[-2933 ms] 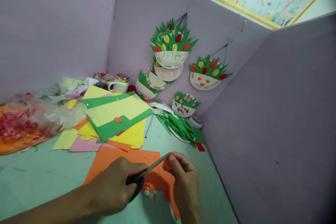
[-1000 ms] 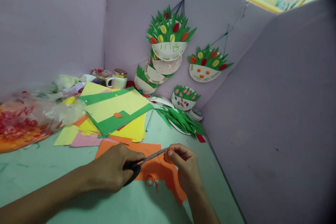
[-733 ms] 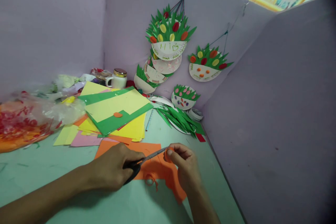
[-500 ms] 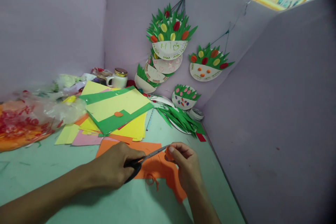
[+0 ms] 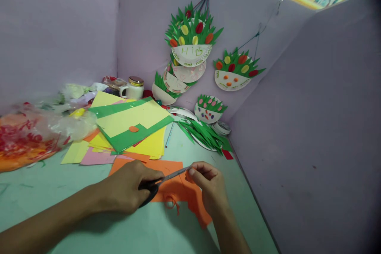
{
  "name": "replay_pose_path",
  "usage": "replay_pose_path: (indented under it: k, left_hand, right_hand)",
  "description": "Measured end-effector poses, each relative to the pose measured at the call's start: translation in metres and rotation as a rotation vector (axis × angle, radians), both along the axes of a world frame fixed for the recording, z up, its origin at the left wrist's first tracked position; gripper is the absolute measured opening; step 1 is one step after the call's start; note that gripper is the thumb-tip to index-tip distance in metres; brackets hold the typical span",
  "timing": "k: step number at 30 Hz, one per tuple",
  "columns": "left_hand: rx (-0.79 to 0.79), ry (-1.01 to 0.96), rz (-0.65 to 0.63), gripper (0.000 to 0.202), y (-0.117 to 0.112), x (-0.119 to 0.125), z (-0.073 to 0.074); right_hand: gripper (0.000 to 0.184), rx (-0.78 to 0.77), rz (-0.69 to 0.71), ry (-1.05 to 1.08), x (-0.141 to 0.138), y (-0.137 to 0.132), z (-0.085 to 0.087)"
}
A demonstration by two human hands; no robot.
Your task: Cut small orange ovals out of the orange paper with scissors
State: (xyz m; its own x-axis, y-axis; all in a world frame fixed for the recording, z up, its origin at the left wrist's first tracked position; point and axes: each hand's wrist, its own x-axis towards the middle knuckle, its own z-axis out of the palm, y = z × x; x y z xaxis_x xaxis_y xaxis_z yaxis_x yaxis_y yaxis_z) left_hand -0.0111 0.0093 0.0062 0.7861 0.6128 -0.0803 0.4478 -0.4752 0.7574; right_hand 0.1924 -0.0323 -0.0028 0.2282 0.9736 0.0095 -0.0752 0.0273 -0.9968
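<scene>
My left hand [image 5: 132, 186] is closed around the black handles of a pair of scissors [image 5: 174, 174]. Their blades point right and reach the fingertips of my right hand [image 5: 210, 182]. Between the thumb and fingers of that hand is a small piece of orange paper [image 5: 188, 175], partly hidden by the fingers. Below both hands an orange sheet [image 5: 175, 190] with a cut, uneven edge lies on the table. A thin curled orange paper strip [image 5: 170, 201] rests near its front edge.
A stack of coloured sheets [image 5: 127, 115] bears an orange oval [image 5: 133, 129]. Plastic bags [image 5: 38, 131] lie left, a lidded white mug [image 5: 133, 89] behind. Green paper leaves [image 5: 205, 135] lie on a plate at the back right. Decorated paper plates [image 5: 192, 53] hang on the purple wall.
The orange piece has turned in my right fingers and shows less of its face. Both hands and the scissors have hardly moved.
</scene>
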Motion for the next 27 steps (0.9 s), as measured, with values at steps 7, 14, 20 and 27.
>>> replay_pose_path:
  k: [7,14,20,27]
  left_hand:
    - [0.014,-0.010,-0.009,0.009,0.0019,-0.0025,-0.0026]
    - [0.018,0.002,-0.025,0.009,0.0021,-0.0021,-0.0014]
    - [0.025,-0.004,-0.026,0.010,0.0051,-0.0022,-0.0034]
    - [0.017,-0.024,-0.034,0.013,0.0049,-0.0027,-0.0049]
  right_hand:
    - [0.013,-0.019,0.023,-0.017,0.0031,-0.0003,0.0007]
    - [0.011,-0.035,0.024,-0.020,0.0011,0.0001,0.0019]
    - [0.017,-0.068,0.003,0.068,0.0027,0.0003,-0.0019]
    - [0.018,-0.025,0.004,0.104,0.0053,0.0008,-0.0052]
